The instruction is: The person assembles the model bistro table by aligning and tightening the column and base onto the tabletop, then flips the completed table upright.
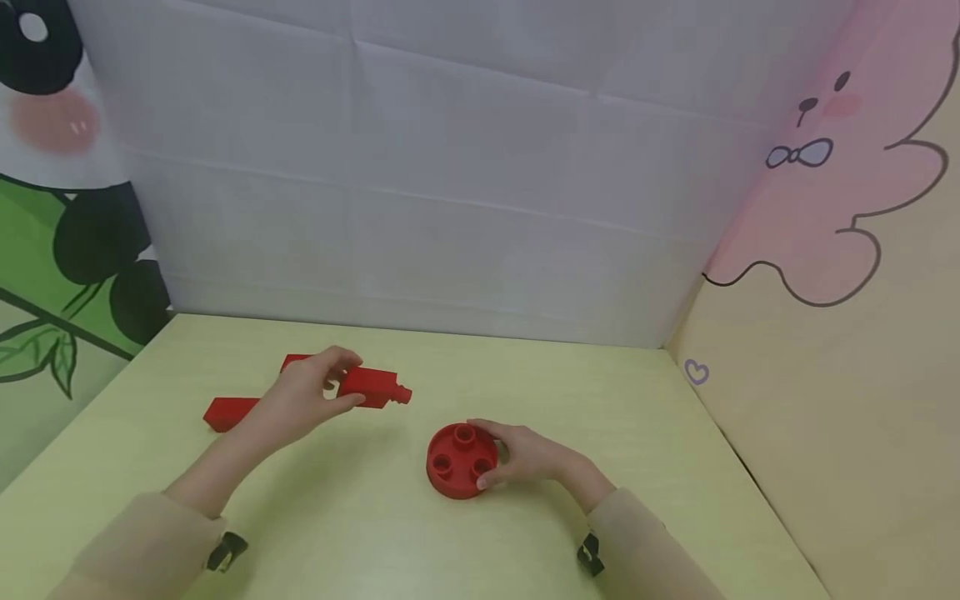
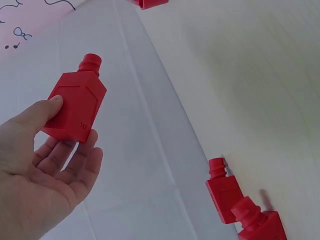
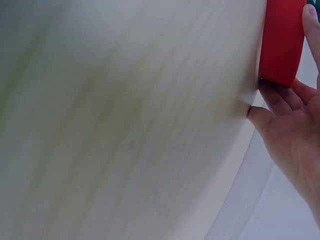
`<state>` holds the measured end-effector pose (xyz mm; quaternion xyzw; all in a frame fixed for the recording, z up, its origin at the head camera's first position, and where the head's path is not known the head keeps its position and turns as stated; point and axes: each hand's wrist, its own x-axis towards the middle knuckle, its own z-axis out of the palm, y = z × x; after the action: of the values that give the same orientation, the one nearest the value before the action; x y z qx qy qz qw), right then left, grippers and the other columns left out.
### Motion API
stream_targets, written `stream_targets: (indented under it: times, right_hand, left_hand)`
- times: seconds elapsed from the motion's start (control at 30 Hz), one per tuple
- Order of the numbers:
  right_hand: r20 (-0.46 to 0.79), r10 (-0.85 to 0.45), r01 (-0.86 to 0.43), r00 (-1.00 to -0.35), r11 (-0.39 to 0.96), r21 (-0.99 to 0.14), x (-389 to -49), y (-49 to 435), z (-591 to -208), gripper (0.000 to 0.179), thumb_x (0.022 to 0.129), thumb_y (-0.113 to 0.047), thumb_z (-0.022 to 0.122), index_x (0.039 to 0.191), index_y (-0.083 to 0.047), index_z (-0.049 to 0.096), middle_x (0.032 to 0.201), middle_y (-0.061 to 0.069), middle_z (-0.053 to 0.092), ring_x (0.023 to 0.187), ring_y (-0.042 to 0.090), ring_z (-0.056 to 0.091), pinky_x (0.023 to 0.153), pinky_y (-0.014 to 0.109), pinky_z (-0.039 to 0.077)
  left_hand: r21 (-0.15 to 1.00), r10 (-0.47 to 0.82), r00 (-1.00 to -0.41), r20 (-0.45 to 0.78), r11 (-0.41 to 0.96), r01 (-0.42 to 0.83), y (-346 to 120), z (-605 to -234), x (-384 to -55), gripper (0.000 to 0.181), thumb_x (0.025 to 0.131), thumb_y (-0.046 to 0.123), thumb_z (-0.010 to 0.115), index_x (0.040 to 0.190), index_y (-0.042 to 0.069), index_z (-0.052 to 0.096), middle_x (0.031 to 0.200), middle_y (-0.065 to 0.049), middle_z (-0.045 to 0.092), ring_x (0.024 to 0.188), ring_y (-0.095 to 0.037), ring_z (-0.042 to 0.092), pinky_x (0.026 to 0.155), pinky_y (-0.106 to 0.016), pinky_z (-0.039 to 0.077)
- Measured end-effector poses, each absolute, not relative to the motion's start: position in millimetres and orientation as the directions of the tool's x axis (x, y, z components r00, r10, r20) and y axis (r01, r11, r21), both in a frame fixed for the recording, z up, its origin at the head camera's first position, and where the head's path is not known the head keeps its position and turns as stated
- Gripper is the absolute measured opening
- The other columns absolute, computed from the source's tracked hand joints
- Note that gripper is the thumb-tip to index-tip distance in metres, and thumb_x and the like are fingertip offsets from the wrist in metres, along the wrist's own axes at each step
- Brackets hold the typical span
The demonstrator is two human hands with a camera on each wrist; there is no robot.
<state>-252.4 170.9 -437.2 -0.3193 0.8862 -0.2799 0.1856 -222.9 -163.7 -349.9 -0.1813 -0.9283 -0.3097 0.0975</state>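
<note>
My left hand (image 1: 300, 398) pinches a small red square bottle (image 1: 367, 387) between thumb and fingers, above the table. The bottle's threaded neck points right in the head view, and no cap is on it. In the left wrist view, raised digits mark the side of this bottle (image 2: 80, 102). My right hand (image 1: 534, 458) grips the right edge of a round red holder (image 1: 459, 493) on the table. Three ringed sockets show inside the holder, with no bottle in them. The right wrist view catches only the holder's red side wall (image 3: 282, 45), next to the fingers.
Two more red bottles lie behind my left forearm, one nearer (image 1: 227, 413) and one farther (image 1: 294, 360), partly hidden by the hand and arm. The pale yellow table (image 1: 600, 400) meets a white cloth wall (image 1: 450, 250) behind and a patterned panel on each side.
</note>
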Motion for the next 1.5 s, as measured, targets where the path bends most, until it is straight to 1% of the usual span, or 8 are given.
stream_targets:
  times: [0.27, 0.5, 0.7, 0.87, 1.13, 1.3, 1.4, 1.5]
  right_hand:
    - [-0.156, -0.663, -0.464, -0.732, 0.653, -0.599, -252, 170, -437, 0.087, 0.067, -0.051, 0.070, 0.139, -0.031, 0.026, 0.128, -0.014, 0.044, 0.121, 0.012, 0.038, 0.092, 0.034, 0.041]
    - [-0.146, -0.665, -0.471, -0.732, 0.649, -0.597, -252, 170, -437, 0.087, 0.067, -0.052, 0.070, 0.139, -0.029, 0.026, 0.127, -0.014, 0.045, 0.121, 0.013, 0.039, 0.093, 0.036, 0.040]
    - [-0.147, -0.664, -0.469, -0.733, 0.650, -0.598, -253, 171, -437, 0.088, 0.066, -0.054, 0.069, 0.139, -0.031, 0.026, 0.126, -0.015, 0.046, 0.119, 0.010, 0.040, 0.093, 0.035, 0.040]
    - [-0.155, -0.664, -0.460, -0.731, 0.648, -0.606, -253, 172, -436, 0.088, 0.066, -0.055, 0.069, 0.139, -0.031, 0.025, 0.126, -0.016, 0.045, 0.118, 0.010, 0.040, 0.093, 0.035, 0.039]
    - [-0.156, -0.665, -0.464, -0.730, 0.650, -0.602, -253, 172, -436, 0.087, 0.066, -0.054, 0.069, 0.139, -0.032, 0.026, 0.125, -0.015, 0.046, 0.116, 0.008, 0.042, 0.092, 0.034, 0.040]
    - [-0.154, -0.666, -0.460, -0.730, 0.645, -0.610, -254, 173, -436, 0.086, 0.065, -0.054, 0.070, 0.137, -0.037, 0.025, 0.124, -0.017, 0.046, 0.114, 0.006, 0.043, 0.092, 0.033, 0.040]
    - [-0.143, -0.677, -0.464, -0.722, 0.628, -0.625, -254, 174, -436, 0.085, 0.066, -0.054, 0.070, 0.136, -0.039, 0.025, 0.124, -0.017, 0.047, 0.113, 0.006, 0.044, 0.092, 0.032, 0.040]
    - [-0.130, -0.689, -0.478, -0.713, 0.613, -0.628, -254, 174, -436, 0.084, 0.066, -0.054, 0.069, 0.137, -0.038, 0.025, 0.124, -0.015, 0.047, 0.113, 0.007, 0.044, 0.092, 0.032, 0.040]
  left_hand:
    - [0.495, 0.325, -0.865, 0.382, 0.719, 0.488, -139, -344, -208, 0.040, 0.072, 0.022, 0.074, 0.107, 0.015, 0.057, 0.087, 0.009, 0.062, 0.079, -0.008, 0.056, 0.070, -0.030, 0.048]
    - [0.424, 0.418, -0.795, 0.439, 0.684, 0.594, -123, -348, -202, 0.043, 0.071, 0.025, 0.075, 0.110, 0.017, 0.060, 0.096, 0.010, 0.061, 0.082, -0.005, 0.055, 0.067, -0.024, 0.048]
    - [0.394, 0.496, -0.764, 0.413, 0.659, 0.641, -110, -355, -202, 0.043, 0.072, 0.025, 0.074, 0.112, 0.019, 0.060, 0.099, 0.011, 0.059, 0.088, -0.004, 0.054, 0.071, -0.022, 0.049]
    - [0.398, 0.547, -0.746, 0.379, 0.631, 0.665, -100, -361, -202, 0.042, 0.073, 0.023, 0.073, 0.113, 0.019, 0.060, 0.101, 0.009, 0.057, 0.090, -0.006, 0.051, 0.068, -0.017, 0.048]
    - [0.364, 0.602, -0.706, 0.373, 0.605, 0.708, -84, -371, -206, 0.040, 0.072, 0.022, 0.074, 0.110, 0.020, 0.062, 0.099, 0.008, 0.056, 0.091, -0.007, 0.048, 0.069, -0.019, 0.047]
    - [0.360, 0.616, -0.707, 0.347, 0.608, 0.707, -75, -375, -212, 0.039, 0.073, 0.024, 0.073, 0.110, 0.022, 0.063, 0.099, 0.011, 0.054, 0.093, -0.005, 0.045, 0.073, -0.020, 0.047]
    - [0.361, 0.631, -0.702, 0.330, 0.602, 0.712, -72, -376, -212, 0.039, 0.073, 0.024, 0.073, 0.110, 0.022, 0.063, 0.099, 0.010, 0.055, 0.094, -0.006, 0.046, 0.073, -0.022, 0.047]
    - [0.360, 0.647, -0.690, 0.325, 0.590, 0.723, -70, -378, -212, 0.039, 0.072, 0.024, 0.073, 0.110, 0.021, 0.063, 0.099, 0.007, 0.056, 0.094, -0.009, 0.047, 0.074, -0.024, 0.047]
